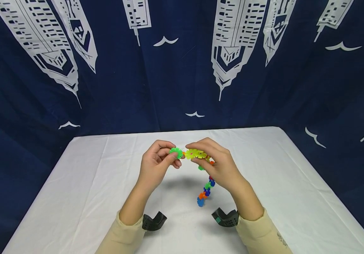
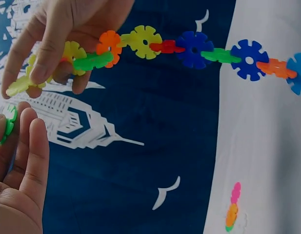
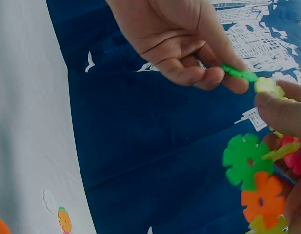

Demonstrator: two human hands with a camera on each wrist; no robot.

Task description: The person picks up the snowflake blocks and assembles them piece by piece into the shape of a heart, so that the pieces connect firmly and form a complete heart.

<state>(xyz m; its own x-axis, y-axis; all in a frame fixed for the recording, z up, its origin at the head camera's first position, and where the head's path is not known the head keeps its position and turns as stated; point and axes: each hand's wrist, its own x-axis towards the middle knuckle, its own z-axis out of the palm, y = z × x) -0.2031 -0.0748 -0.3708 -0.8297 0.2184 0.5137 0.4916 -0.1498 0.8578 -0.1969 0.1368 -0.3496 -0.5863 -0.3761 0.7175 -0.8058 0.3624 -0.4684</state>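
Note:
Over the table, my left hand [image 1: 154, 165] pinches a green snowflake disc [image 1: 177, 152] between thumb and fingers. My right hand [image 1: 221, 167] holds yellow snowflake discs [image 1: 194, 153] at one end of a chain of interlocked discs. Thumb and fingers grip them right beside the green disc. From the right hand the chain hangs down, with a light blue disc [image 1: 200, 201] lowest in the head view. Dark blue [image 2: 194, 49], red, green and orange discs alternate along it in the left wrist view. Whether the green disc touches the yellow ones is hard to tell.
A white cloth [image 1: 105, 197] covers the table, and a navy curtain [image 1: 175, 81] with white buildings hangs behind it. Small pink and orange discs [image 2: 232, 213] show against the white cloth in the left wrist view. Black wrist mounts [image 1: 154, 221] sit at both sleeves.

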